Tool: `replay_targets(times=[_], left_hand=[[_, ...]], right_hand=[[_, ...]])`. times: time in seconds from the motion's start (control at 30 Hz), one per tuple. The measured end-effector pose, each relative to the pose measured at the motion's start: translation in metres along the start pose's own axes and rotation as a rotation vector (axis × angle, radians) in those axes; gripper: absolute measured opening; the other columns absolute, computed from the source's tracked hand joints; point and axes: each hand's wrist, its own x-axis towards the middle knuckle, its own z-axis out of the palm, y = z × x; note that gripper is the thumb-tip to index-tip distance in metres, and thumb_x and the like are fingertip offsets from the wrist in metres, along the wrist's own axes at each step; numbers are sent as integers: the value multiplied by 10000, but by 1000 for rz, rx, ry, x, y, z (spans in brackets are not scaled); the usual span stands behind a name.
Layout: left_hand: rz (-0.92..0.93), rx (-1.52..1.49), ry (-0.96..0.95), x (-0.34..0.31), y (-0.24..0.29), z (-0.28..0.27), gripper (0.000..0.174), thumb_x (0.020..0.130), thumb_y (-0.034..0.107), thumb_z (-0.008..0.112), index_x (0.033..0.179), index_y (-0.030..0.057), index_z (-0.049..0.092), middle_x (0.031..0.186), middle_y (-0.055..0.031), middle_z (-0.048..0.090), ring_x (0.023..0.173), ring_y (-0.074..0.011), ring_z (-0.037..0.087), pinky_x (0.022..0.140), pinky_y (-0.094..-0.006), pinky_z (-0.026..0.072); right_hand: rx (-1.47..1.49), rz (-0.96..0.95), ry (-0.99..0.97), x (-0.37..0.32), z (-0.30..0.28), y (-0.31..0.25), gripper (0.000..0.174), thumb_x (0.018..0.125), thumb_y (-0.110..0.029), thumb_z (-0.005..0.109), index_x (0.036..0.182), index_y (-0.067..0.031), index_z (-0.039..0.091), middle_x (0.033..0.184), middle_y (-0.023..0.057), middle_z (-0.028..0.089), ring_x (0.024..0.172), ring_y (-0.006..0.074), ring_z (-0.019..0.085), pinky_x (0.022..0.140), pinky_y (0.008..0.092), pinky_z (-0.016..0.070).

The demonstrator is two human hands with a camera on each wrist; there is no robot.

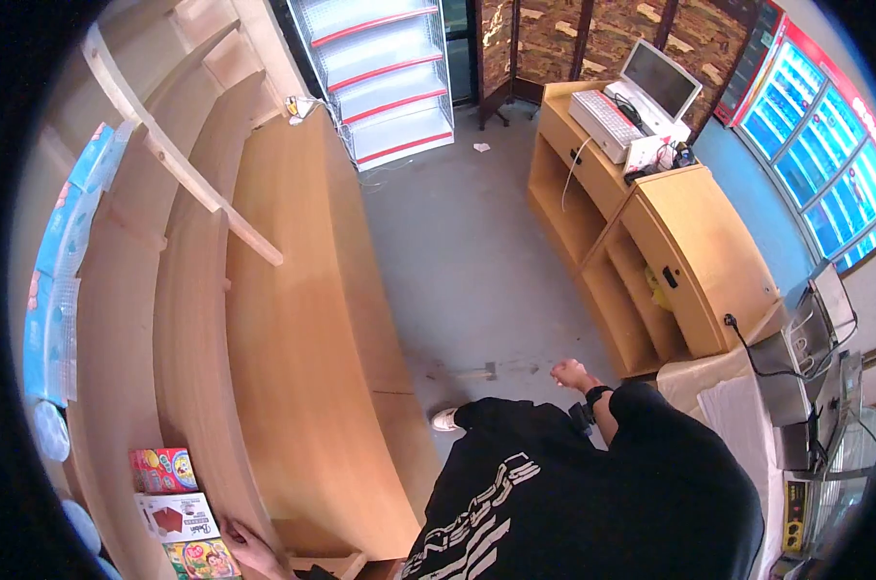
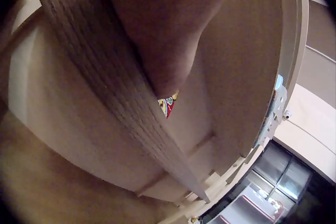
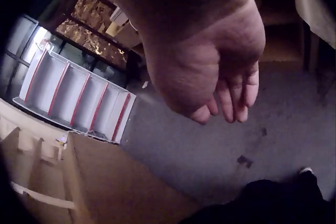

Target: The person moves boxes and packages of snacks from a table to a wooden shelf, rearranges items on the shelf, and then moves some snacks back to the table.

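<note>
My left hand reaches to the wooden tiered shelf, its fingers right at the edge of a white box with a brown-red picture. Next to it lie a red box with a round cartoon picture and a yellow-green box with cartoon figures. In the left wrist view a wooden shelf edge and the base of my hand hide the fingers, so I cannot tell how they hold. A red, patterned corner peeks out there. My right hand hangs over the floor, fingers loosely bent, holding nothing.
Blue plastic-wrapped packs line the top tier at far left. A white wire rack with red strips stands at the back. At right are a wooden counter with a white computer terminal, and lit fridges.
</note>
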Motion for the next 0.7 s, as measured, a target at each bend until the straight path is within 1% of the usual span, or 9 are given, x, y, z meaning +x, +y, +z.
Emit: replay_targets(times=[0.13, 0.23, 0.3, 0.37, 0.4, 0.43, 0.5, 0.63, 0.7], left_hand=[[-42, -230, 9, -5, -10, 7, 374, 951, 167, 500, 1209, -104, 484, 1204, -245, 552, 1111, -319, 540, 985, -377, 406], [-88, -209, 13, -7, 4, 1, 354, 935, 146, 524, 1189, -100, 514, 1190, -242, 561, 1108, -302, 540, 971, -378, 418], [-126, -346, 43, -9, 11, 1, 338, 930, 129, 517, 1195, -81, 522, 1148, -228, 581, 1028, -287, 578, 903, -365, 459], [-59, -277, 99, -17, 17, 0, 301, 916, 110, 526, 1166, -56, 551, 1022, -177, 604, 892, -248, 593, 802, -336, 485], [-172, -278, -48, -22, 56, -28, 279, 894, 101, 547, 1134, -39, 568, 1023, -173, 594, 904, -258, 588, 800, -356, 482], [-33, -124, 69, -38, 34, -17, 251, 866, 99, 572, 1086, -20, 584, 983, -167, 597, 893, -279, 583, 802, -392, 472], [-105, -187, 80, -66, 85, -46, 206, 840, 96, 589, 1029, 17, 605, 883, -161, 585, 861, -320, 560, 801, -410, 453], [-114, -163, 258, -162, 115, -61, 123, 808, -4, 586, 928, 18, 603, 814, -153, 555, 775, -324, 545, 720, -402, 444], [-235, -224, 309, -216, 123, -56, 109, 807, -30, 571, 906, 10, 592, 757, -143, 531, 637, -275, 520, 591, -361, 431]], right_hand=[[-208, -25, -24, 1, -8, 10, 242, 744, -327, 588, 752, -101, 675, 695, 63, 677, 706, 215, 664, 699, 337, 529], [-514, -309, -177, 34, 2, 33, 229, 748, -326, 616, 734, -103, 668, 664, 48, 660, 621, 178, 652, 597, 306, 524], [-580, -373, -298, 36, 5, 6, 208, 751, -305, 628, 730, -102, 664, 671, 45, 657, 602, 166, 647, 563, 293, 518], [-296, -146, -249, 43, 14, -24, 155, 763, -241, 629, 709, -99, 660, 663, 30, 644, 608, 144, 643, 542, 272, 511], [-354, -199, -281, 53, 23, -35, 155, 763, -241, 629, 709, -99, 660, 663, 30, 644, 608, 144, 643, 542, 272, 511], [-293, -242, -284, 64, 34, -48, 136, 764, -213, 632, 727, -85, 661, 677, 32, 647, 613, 140, 641, 545, 265, 510], [-150, -300, -357, 56, 39, -98, 164, 766, -181, 642, 825, -29, 657, 714, 56, 655, 630, 150, 644, 565, 280, 517], [-462, -618, -386, 50, 71, -164, 300, 756, -316, 643, 924, -70, 685, 792, 128, 695, 741, 220, 677, 727, 353, 533], [-373, -680, -540, 40, 92, -187, 278, 790, -165, 640, 1013, 0, 621, 825, 104, 678, 724, 180, 658, 688, 317, 522]])
